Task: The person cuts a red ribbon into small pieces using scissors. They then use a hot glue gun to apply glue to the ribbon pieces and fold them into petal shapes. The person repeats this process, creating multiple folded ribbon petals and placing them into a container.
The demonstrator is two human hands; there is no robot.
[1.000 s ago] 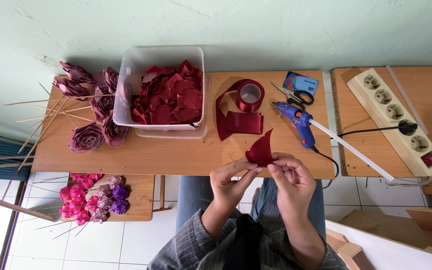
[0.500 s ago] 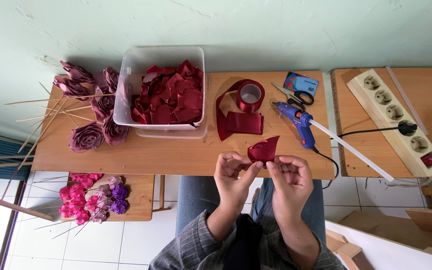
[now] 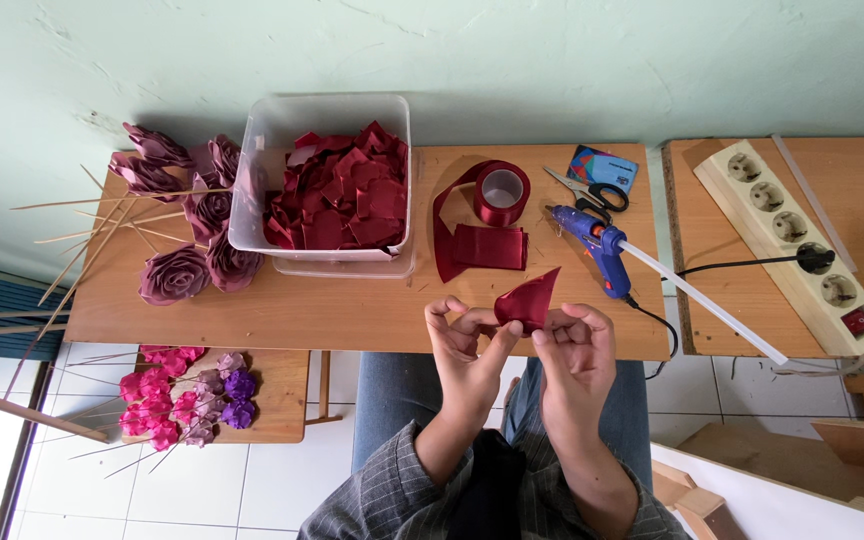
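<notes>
Two hands are closed on a single dark red ribbon piece (image 3: 528, 300), which is held just above the near edge of the wooden table (image 3: 352, 310), in front of the seated person. The piece is pinched at its lower edge between the fingertips of the left hand (image 3: 467, 335) and the right hand (image 3: 574, 340), and its folded point is turned up and to the right. Compared with a second ago, the piece is raised slightly and spread wider; half a second ago it was bunched lower between the fingers, so a fold appears to have been opened or reshaped, judged as a petal being formed. Behind it lie a flat strip of the same ribbon and its ribbon roll (image 3: 502, 192), unchanged in place. To the right a blue glue gun (image 3: 592, 240) and scissors (image 3: 592, 190) are left untouched, as before. To the left a clear plastic tub (image 3: 322, 110) of cut red pieces and finished ribbon roses (image 3: 177, 272) on sticks are seen.
</notes>
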